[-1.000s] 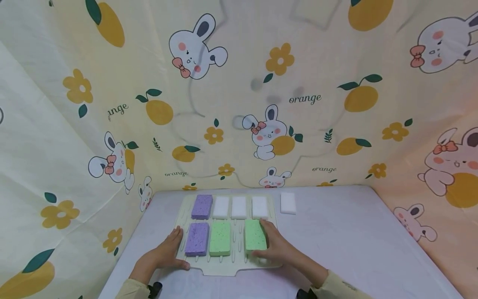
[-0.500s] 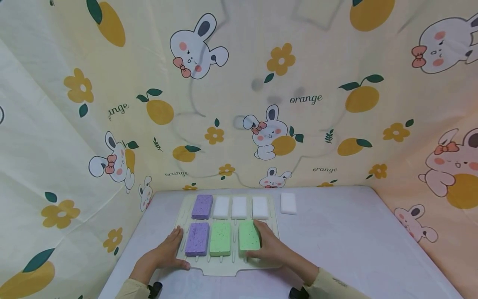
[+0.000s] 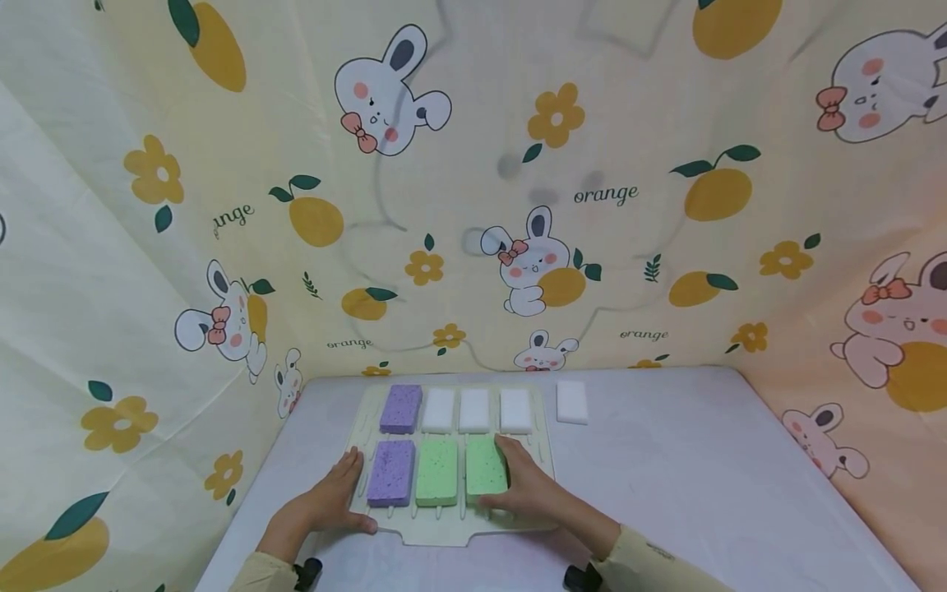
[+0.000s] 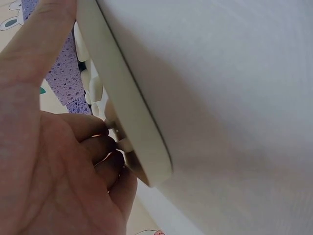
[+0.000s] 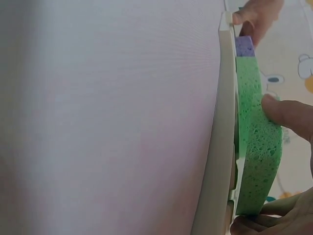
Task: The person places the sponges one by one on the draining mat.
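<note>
A pale ridged drain tray (image 3: 432, 537) lies on the table, bearing two rows of sponges. My left hand (image 3: 329, 499) holds the tray's near left corner; in the left wrist view its fingertips (image 4: 115, 166) bend against the rim. My right hand (image 3: 528, 485) grips a green sponge (image 3: 484, 470) in the front row, thumb on its near end and fingers at its far end, as the right wrist view of that sponge (image 5: 264, 156) also shows. To its left are another green sponge (image 3: 436, 473) and a purple sponge (image 3: 390, 474).
Behind them on the tray are a second purple sponge (image 3: 401, 409) and three white sponges (image 3: 473, 411). Another white sponge (image 3: 572, 403) lies on the white tabletop (image 3: 681, 469), right of the tray. A patterned cloth (image 3: 473, 164) stands around the table's back and sides.
My right hand has slid left with the green sponge, bringing it close beside the other green sponge. The left hand has stayed at the tray's corner.
</note>
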### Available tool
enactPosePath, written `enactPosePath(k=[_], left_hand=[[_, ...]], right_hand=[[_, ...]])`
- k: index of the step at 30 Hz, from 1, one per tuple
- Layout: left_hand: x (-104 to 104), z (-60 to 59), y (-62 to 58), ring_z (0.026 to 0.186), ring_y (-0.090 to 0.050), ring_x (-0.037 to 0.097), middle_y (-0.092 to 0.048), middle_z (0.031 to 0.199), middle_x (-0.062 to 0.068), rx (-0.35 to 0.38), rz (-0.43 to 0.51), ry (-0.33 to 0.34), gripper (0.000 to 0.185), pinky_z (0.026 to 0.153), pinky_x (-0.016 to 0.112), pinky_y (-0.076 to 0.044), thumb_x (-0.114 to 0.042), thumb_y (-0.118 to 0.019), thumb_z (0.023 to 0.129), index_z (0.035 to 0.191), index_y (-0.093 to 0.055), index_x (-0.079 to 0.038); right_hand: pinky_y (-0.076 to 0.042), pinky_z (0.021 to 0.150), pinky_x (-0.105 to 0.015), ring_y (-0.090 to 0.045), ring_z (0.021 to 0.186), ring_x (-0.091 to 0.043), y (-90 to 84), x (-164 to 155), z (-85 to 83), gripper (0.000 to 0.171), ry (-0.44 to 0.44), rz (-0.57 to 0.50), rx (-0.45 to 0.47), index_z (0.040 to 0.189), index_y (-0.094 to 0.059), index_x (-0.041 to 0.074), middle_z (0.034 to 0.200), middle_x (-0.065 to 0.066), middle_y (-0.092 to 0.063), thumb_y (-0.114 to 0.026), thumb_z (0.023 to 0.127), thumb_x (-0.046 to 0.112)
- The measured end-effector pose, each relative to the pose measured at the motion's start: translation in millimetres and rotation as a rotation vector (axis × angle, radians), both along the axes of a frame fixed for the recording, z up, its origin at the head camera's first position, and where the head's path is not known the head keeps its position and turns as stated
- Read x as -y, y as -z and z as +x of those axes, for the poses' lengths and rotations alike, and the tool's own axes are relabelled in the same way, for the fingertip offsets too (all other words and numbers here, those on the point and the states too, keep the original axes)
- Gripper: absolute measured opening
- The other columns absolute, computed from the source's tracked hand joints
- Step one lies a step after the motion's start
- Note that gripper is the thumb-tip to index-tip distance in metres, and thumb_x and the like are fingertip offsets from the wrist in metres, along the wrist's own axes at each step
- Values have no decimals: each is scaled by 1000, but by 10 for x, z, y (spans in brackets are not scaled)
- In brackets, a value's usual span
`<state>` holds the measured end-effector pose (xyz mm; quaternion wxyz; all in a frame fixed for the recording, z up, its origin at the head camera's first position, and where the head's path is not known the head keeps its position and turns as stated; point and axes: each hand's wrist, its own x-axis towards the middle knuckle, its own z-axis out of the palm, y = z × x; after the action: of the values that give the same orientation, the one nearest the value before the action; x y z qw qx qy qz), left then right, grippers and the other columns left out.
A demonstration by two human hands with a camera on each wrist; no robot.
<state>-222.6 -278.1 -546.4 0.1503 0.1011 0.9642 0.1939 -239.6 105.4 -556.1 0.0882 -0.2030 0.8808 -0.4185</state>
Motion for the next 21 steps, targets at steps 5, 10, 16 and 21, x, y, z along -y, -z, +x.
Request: enactPosePath(k=[5,10,16,21], left_hand=[[-2,4,4,162,-15,49,-14,175,32,3,-8,-5,141,131,61,-23,-57,-97,67,166,-22,11],[23,4,15,161,-16,53,-15,172,38,-19,30,30,139,130,63,-22,-53,-98,68,162,-23,16],[69,-7,70,159,-13,56,-12,171,40,-35,35,72,146,128,66,-18,-68,-91,67,162,-20,17],[38,19,-4,159,-14,57,-13,170,41,-22,57,59,142,129,67,-19,-59,-95,68,161,-21,19]], right_hand=[[-34,125,-63,-35,155,-47,-1,39,-16,123,8,18,7,167,-24,-5,169,-28,-31,-96,80,44],[-32,126,-64,-32,156,-47,-11,55,-19,125,11,42,15,168,-23,-4,171,-27,-29,-95,81,49],[-31,126,-64,-31,157,-47,-7,79,-20,125,17,51,7,168,-24,-4,171,-28,-29,-94,80,50],[-31,126,-64,-31,157,-47,-19,103,-5,124,15,61,-7,167,-24,-5,170,-29,-29,-95,80,48]])
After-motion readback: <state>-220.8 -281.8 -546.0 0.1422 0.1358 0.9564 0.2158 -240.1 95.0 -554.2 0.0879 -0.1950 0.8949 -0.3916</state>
